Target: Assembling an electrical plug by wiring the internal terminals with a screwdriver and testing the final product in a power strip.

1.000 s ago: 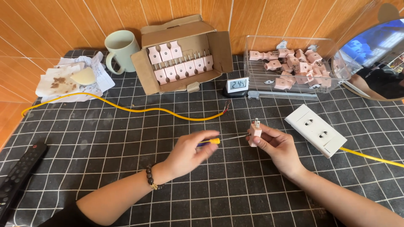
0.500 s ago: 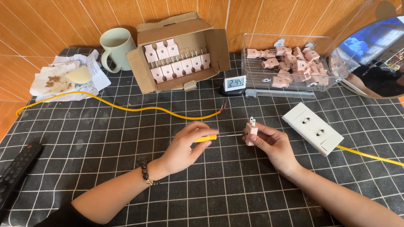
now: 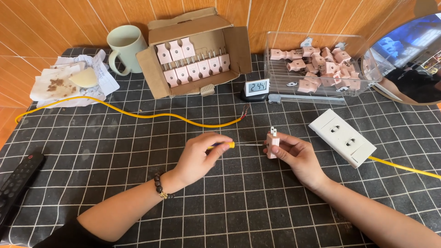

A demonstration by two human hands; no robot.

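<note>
Centrally, left hand [image 3: 200, 158] pinches a screwdriver [image 3: 239, 145], tip at the pink plug [image 3: 273, 144]. Right hand [image 3: 297, 155] grips plug w/ fingers pressed round it. White socket [image 3: 342, 137] sits right of center.

bare forearms; dark bead bracelet [image 3: 160, 187] on left wrist.

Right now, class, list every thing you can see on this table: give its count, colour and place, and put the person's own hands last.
Mug: one, pale green, back left.
Crumpled paper: one heap, white, stained, far left.
Cardboard box: one, brown, back centre, rows of pink plugs inside.
Clear container: one, back right, loose pink plugs inside.
Digital clock: one, white, centre back.
Yellow cable: one, bare end near the clock.
Socket block: one, white, right.
Remote: one, black, left edge.
Screwdriver: one, yellow handle, in left hand.
Pink plug: one, in right hand.
</note>
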